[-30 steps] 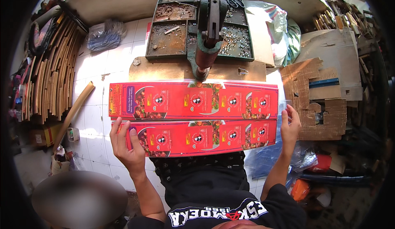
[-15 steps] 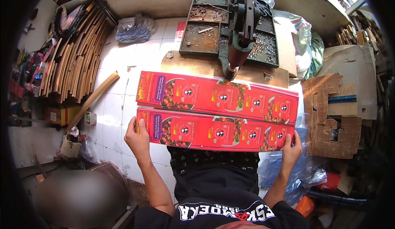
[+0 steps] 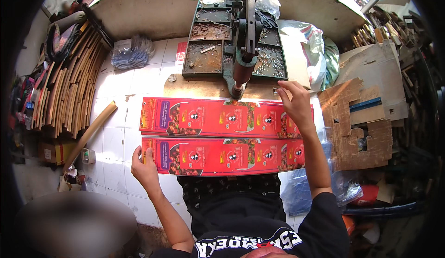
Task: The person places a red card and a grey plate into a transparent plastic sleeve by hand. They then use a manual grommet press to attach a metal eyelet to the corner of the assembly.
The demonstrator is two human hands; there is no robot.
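Two long red printed cardboard strips, a far one (image 3: 211,119) and a near one (image 3: 211,163), lie one beyond the other in front of me, with a narrow gap between. My left hand (image 3: 144,167) pinches the left end of the near strip, thumb on top. Above the right end of the far strip is my right hand (image 3: 296,100), fingers bent and apart, nothing visible between them. Its fingertips are close to a small metal piece (image 3: 275,91) on a wooden board (image 3: 194,89). A hand press (image 3: 242,70) stands with its tip at the far strip's back edge.
Behind the press, a dark compartment tray (image 3: 204,61) holds small metal fittings. Stacked brown cardboard (image 3: 69,89) stands at the left, near a long cardboard tube (image 3: 95,130). Cut cardboard pieces (image 3: 361,137) lie at the right, by clear plastic sheets (image 3: 301,195).
My right hand has let go of the near strip's right end and moved up and left over the far strip. My left hand keeps its hold. The whole view has shifted.
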